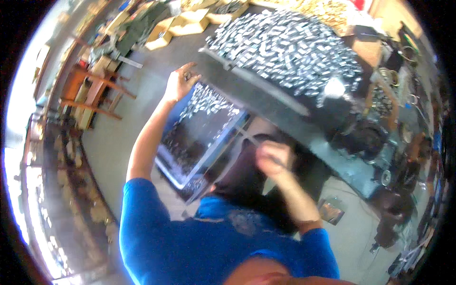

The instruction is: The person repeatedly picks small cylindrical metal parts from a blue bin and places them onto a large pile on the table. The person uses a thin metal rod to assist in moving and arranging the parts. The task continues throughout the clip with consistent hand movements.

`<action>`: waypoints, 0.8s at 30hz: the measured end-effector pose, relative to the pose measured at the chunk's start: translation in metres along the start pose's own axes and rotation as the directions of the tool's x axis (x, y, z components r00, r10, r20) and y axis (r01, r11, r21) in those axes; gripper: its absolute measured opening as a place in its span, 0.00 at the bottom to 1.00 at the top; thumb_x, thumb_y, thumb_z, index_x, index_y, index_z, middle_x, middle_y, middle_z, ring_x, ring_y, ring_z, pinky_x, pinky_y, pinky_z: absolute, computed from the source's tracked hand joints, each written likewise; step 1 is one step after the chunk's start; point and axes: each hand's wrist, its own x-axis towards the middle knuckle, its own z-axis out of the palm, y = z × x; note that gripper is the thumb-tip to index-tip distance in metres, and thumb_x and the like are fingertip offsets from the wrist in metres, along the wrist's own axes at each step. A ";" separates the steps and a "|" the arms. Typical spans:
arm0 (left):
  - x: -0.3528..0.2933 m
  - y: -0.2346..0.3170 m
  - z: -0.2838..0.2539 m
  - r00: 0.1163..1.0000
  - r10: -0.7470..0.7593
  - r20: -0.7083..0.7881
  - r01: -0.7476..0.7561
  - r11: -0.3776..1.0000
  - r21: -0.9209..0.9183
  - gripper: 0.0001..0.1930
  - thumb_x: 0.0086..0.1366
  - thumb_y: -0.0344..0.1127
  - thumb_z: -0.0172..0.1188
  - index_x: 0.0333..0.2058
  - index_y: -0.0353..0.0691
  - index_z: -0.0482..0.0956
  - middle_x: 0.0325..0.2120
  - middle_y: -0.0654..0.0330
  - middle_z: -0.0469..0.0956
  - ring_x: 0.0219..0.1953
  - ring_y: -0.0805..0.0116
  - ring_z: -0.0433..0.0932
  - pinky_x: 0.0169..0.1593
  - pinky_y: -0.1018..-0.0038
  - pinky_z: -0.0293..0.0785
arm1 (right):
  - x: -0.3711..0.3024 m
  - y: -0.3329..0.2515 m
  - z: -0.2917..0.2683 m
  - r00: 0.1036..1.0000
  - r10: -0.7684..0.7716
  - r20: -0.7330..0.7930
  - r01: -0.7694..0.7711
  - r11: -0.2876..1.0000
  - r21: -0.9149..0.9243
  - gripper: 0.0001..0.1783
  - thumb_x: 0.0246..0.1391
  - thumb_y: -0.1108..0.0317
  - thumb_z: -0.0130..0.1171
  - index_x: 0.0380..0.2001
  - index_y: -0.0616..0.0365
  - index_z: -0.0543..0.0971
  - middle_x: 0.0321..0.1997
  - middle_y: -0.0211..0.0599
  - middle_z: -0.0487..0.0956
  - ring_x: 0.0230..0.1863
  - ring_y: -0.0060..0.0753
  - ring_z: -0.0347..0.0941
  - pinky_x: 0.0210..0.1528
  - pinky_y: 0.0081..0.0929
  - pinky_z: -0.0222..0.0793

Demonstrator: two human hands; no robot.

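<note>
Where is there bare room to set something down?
On the bench, between the yellow boxes, the pile and the left hand; also the floor below the stool, beside the shelves. Crowded: where the pile spreads, the clutter at the bench's right end, and the tray's upper end, strewn with loose pieces.

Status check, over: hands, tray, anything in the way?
Left hand at far corner of blue tray. Right hand closed on thin stick, blurred. Small pieces inside tray. Larger pile beyond, not covering tray.
</note>
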 end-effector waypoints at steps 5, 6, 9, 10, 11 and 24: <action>-0.129 -0.123 -0.031 0.960 -0.254 0.117 0.273 0.943 -0.192 0.23 0.52 0.28 0.59 0.49 0.38 0.76 0.28 0.58 0.81 0.33 0.75 0.77 0.37 0.75 0.73 | -0.002 0.013 0.012 0.998 -0.060 -0.023 0.063 0.991 0.121 0.08 0.28 0.75 0.53 0.10 0.62 0.64 0.12 0.35 0.64 0.14 0.30 0.63 0.17 0.24 0.57; -0.137 -0.109 -0.018 0.881 -0.424 0.209 0.418 0.906 0.074 0.23 0.50 0.28 0.57 0.49 0.39 0.77 0.30 0.54 0.81 0.36 0.68 0.79 0.40 0.70 0.75 | -0.005 0.016 0.006 0.999 -0.024 -0.026 0.026 0.996 0.081 0.08 0.28 0.75 0.53 0.10 0.62 0.64 0.12 0.36 0.64 0.14 0.30 0.63 0.17 0.24 0.57; -0.201 -0.185 -0.036 0.822 -0.548 0.157 0.408 0.758 0.509 0.19 0.48 0.30 0.61 0.42 0.39 0.79 0.28 0.49 0.81 0.34 0.60 0.81 0.39 0.66 0.76 | -0.002 0.014 0.015 1.000 0.007 0.001 -0.007 0.992 0.129 0.09 0.29 0.75 0.53 0.10 0.63 0.63 0.12 0.36 0.63 0.14 0.30 0.63 0.17 0.24 0.57; -0.212 -0.192 -0.035 0.816 -0.565 0.127 0.391 0.700 0.598 0.18 0.47 0.31 0.62 0.40 0.40 0.80 0.29 0.49 0.81 0.35 0.57 0.81 0.39 0.65 0.76 | -0.002 0.016 0.016 1.000 0.020 0.007 -0.021 0.991 0.133 0.09 0.29 0.75 0.54 0.10 0.63 0.63 0.12 0.36 0.63 0.14 0.30 0.63 0.18 0.24 0.57; -0.222 -0.198 -0.034 0.810 -0.579 0.095 0.371 0.631 0.682 0.16 0.47 0.33 0.62 0.38 0.40 0.81 0.30 0.48 0.81 0.35 0.54 0.81 0.40 0.64 0.75 | -0.001 0.016 0.017 0.999 0.029 0.018 -0.031 0.990 0.136 0.10 0.29 0.74 0.54 0.10 0.63 0.63 0.12 0.36 0.63 0.14 0.30 0.63 0.18 0.24 0.57; -0.207 -0.178 0.015 0.691 -0.663 0.288 0.056 0.446 0.893 0.08 0.51 0.34 0.62 0.33 0.46 0.82 0.34 0.56 0.82 0.39 0.59 0.82 0.40 0.63 0.78 | -0.002 0.020 0.010 0.986 0.156 0.064 -0.160 0.984 0.072 0.13 0.32 0.69 0.56 0.10 0.62 0.62 0.13 0.36 0.63 0.16 0.29 0.62 0.20 0.25 0.56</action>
